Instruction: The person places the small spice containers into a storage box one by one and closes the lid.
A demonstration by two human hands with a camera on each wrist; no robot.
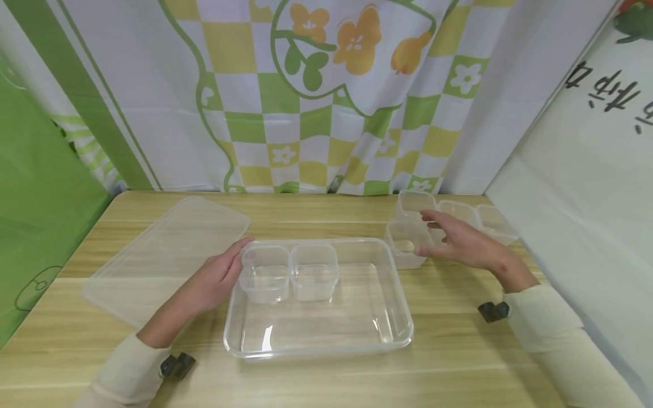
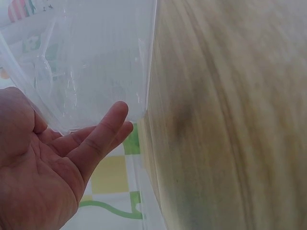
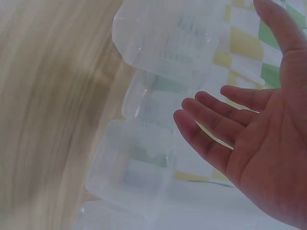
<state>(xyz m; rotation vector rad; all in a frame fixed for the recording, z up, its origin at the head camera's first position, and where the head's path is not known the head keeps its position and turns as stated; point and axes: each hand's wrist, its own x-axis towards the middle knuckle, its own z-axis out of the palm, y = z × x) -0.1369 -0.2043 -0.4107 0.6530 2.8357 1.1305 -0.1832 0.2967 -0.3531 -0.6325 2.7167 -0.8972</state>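
A large clear rectangular plastic box (image 1: pixel 367 317) sits on the table with two small clear containers (image 1: pixel 313 275) side by side in its far left part. My left hand (image 1: pixel 219 277) holds the box at its far left corner; from the left wrist view, the fingers (image 2: pixel 98 139) lie against its outer wall. To the right of the box stands a group of several small clear containers (image 1: pixel 405 243). Over this group my right hand (image 1: pixel 464 241) hovers, thumb and fingers spread. In the right wrist view the fingers (image 3: pixel 206 139) are apart, holding nothing.
A flat translucent lid (image 1: pixel 168 255) lies on the wooden table (image 1: pixel 326 379) left of the box. Behind the table hangs a checkered curtain (image 1: pixel 285 130). A white wall panel (image 1: pixel 581 187) borders the right side, and a green sheet (image 1: pixel 41 187) the left.
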